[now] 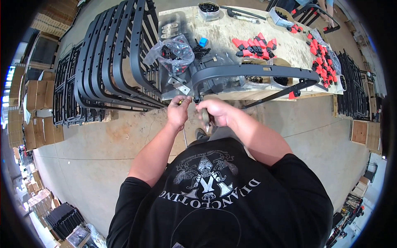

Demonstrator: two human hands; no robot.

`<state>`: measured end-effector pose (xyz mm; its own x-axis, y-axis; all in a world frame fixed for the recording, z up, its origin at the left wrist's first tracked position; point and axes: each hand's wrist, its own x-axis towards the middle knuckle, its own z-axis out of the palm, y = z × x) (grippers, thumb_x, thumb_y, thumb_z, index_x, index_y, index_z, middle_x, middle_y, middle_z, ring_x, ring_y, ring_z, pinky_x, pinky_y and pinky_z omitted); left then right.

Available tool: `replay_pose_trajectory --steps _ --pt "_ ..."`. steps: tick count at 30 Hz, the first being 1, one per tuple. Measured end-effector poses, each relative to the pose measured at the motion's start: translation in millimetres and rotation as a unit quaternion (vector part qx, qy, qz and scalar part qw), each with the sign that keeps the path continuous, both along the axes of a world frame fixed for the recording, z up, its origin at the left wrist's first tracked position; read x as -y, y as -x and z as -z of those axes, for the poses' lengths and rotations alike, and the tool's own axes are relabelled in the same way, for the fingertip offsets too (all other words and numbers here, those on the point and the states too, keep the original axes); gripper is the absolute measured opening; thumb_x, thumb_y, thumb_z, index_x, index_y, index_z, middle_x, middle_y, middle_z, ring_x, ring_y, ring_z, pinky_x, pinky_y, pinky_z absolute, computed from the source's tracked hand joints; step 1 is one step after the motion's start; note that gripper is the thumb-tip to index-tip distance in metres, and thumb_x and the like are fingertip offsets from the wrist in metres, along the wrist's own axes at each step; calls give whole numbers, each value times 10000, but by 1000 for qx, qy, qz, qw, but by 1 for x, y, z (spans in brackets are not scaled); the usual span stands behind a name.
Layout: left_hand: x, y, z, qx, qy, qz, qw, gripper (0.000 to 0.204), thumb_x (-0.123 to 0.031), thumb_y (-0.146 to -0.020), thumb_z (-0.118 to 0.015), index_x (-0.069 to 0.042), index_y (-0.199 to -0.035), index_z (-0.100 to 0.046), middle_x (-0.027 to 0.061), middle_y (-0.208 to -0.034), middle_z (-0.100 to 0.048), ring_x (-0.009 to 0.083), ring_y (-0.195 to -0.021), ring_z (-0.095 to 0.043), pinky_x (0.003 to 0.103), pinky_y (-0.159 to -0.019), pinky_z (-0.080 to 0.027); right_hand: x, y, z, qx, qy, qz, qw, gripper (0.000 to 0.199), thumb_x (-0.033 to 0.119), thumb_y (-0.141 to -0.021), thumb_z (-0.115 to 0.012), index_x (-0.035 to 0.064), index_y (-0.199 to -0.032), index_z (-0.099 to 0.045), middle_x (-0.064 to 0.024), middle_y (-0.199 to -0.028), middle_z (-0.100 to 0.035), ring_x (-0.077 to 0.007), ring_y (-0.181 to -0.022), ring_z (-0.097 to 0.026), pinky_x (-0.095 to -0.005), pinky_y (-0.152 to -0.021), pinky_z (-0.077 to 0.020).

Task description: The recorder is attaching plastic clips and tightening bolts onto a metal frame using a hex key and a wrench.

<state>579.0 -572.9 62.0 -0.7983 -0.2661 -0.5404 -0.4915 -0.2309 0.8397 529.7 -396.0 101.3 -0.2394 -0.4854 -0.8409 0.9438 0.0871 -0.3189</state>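
Observation:
At the table's near edge, my left hand (pixel 178 113) is closed round a thin tool (pixel 185 136) with a bit of yellow at its top and a slim metal shaft pointing down; it looks like a screwdriver. Just right of it, my right hand (pixel 216 112) is closed on an olive-coloured object (pixel 205 117) with a pale tip below; its kind is blurred. Between and above the hands sits the end of a black metal frame (pixel 256 71), a curved bar lying over the table edge. A silver metal plate (pixel 179 84) lies just beyond my left hand.
On the wooden table (pixel 198 27) are a plastic bag of small parts (pixel 175 53), a blue piece (pixel 203 41), red-and-black parts (pixel 256 46) and boxes of black fittings (pixel 209 10). Black frames (pixel 120 53) stand upright at left. Another person's arm (pixel 329 10) shows far right.

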Motion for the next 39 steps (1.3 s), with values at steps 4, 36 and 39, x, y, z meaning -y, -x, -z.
replay_pose_trajectory --steps 4,36,39 --pt "-4 5 5 -3 37 20 999 123 -175 -946 -718 -54 -970 -705 15 -886 -684 86 -791 -554 251 -690 -446 9 -27 29 -494 -378 -287 728 295 91 -879 -571 -93 -1103 -628 -198 -920 -701 -338 -806 -706 -492 -676 -582" --pt "-13 4 15 -45 77 -9 996 130 -215 -956 -714 -107 -918 -653 -46 -669 -563 43 -448 -375 254 -393 -254 6 -34 58 -490 -327 -253 768 372 247 -913 -591 -82 -1086 -574 -315 -1067 -670 -409 -1045 -691 -504 -849 -557" --pt "-13 2 30 -124 134 -31 983 152 -223 -957 -712 -106 -899 -636 -48 -650 -539 47 -436 -366 260 -384 -254 14 -39 58 -407 -261 -205 851 266 212 -872 -595 -22 -996 -619 -170 -841 -654 -260 -786 -680 -473 -707 -535"
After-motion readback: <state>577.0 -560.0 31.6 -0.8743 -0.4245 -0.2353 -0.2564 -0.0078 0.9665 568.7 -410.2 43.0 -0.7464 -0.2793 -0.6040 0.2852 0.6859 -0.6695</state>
